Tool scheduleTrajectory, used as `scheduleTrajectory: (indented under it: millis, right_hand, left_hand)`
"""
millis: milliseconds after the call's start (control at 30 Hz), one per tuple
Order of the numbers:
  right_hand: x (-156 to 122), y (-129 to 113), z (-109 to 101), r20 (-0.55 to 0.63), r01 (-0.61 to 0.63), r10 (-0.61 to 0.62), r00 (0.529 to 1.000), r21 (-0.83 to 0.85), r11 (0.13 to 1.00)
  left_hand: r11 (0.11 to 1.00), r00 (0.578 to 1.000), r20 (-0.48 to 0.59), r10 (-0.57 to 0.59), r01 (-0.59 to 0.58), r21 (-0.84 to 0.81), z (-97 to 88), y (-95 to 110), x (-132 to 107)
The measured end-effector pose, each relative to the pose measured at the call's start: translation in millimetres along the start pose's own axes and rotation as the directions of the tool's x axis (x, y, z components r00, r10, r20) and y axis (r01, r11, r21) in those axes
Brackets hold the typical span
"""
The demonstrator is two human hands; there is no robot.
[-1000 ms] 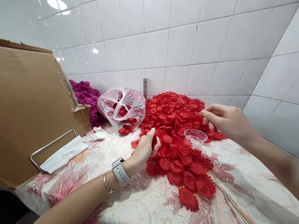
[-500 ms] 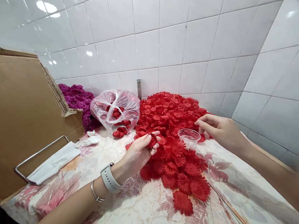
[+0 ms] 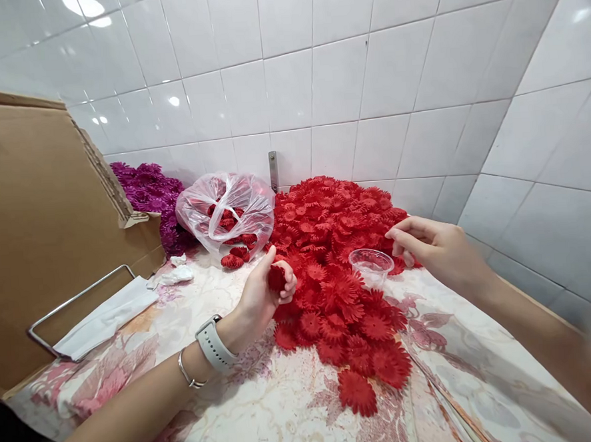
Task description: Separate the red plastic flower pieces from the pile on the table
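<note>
Dark red artificial flower (image 3: 276, 279) sits in the curled fingers of my left hand (image 3: 255, 297), whose thumb points up. A grey-banded watch and a silver bracelet are on that wrist. To the right, my right hand (image 3: 435, 249) hovers beside a clear plastic cup (image 3: 371, 264), thumb and forefinger pinched together; anything between them is too small to make out. Between and behind both hands spreads a large heap of red artificial flowers (image 3: 333, 222), its loose end reaching toward the front of the table.
A clear plastic bag (image 3: 195, 210) with dark red flowers stands at the back, near purple flowers (image 3: 146, 193). On the left are a cardboard box (image 3: 40, 230), a metal frame (image 3: 82, 297) and white paper (image 3: 111, 315). Thin strips (image 3: 451, 405) lie front right on the floral tablecloth (image 3: 257, 410).
My left hand has moved slightly left, turning its thumb upward and curling its fingers around the red flower. My right hand stays near the cup, almost unmoved. The view has shifted slightly.
</note>
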State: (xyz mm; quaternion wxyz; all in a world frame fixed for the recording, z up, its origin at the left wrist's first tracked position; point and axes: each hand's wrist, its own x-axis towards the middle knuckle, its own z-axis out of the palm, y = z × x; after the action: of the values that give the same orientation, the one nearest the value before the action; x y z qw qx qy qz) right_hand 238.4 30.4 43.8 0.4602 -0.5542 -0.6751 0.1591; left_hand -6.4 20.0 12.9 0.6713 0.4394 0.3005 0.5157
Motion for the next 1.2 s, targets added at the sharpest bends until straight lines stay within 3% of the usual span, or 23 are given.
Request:
scheduleTrajectory:
  millis: [133, 300, 467, 600, 700, 800, 867, 1033, 1200]
  right_hand:
    - [-0.2, 0.7, 0.3, 0.021, 0.002, -0.002, 1.0, -0.008, 1.0]
    - [-0.3, 4.7, 2.4, 0.043, 0.021, -0.02, 0.999, -0.031, 0.999]
    - [3.2, 9.3, 5.2, 0.181, 0.119, -0.093, 0.979, -0.138, 0.983]
    - [22.1, 6.6, 7.5, 0.402, 0.239, -0.118, 0.908, -0.267, 0.934]
    - [41.9, -1.6, 11.0, 0.606, 0.297, -0.011, 0.795, -0.374, 0.879]
    - [53.0, -9.6, 18.6, 0.688, 0.33, 0.039, 0.725, -0.395, 0.857]
    - [53.4, -11.3, 25.6, 0.706, 0.339, 0.063, 0.705, -0.413, 0.845]
    - [47.0, -5.8, 36.3, 0.687, 0.365, 0.071, 0.723, -0.468, 0.805]
    - [57.0, -18.4, 27.7, 0.64, 0.388, 0.029, 0.768, -0.501, 0.774]
  left_hand:
    - [0.998, 0.998, -0.053, 0.039, -0.041, -0.044, 3.6, 2.4, 1.1]
    - [0.998, 1.0, 0.008, -0.028, 0.029, -0.057, 2.2, 3.2, 0.8]
    - [0.997, 0.997, 0.026, -0.069, 0.068, 0.029, -1.2, -0.5, 0.5]
    - [0.981, 0.98, 0.048, -0.192, 0.193, -0.024, -1.6, 3.8, 0.7]
    - [0.956, 0.959, 0.123, -0.256, 0.271, -0.117, 2.2, 8.7, -0.6]
    - [0.936, 0.957, 0.12, -0.263, 0.284, -0.209, 6.7, 8.9, -1.2]
    - [0.929, 0.958, 0.087, -0.274, 0.287, -0.233, 8.3, 5.9, -0.6]
    - [0.912, 0.936, 0.049, -0.348, 0.35, -0.215, 8.0, -5.9, 1.1]
    - [0.897, 0.92, -0.024, -0.392, 0.376, -0.231, 8.2, -16.2, 1.6]
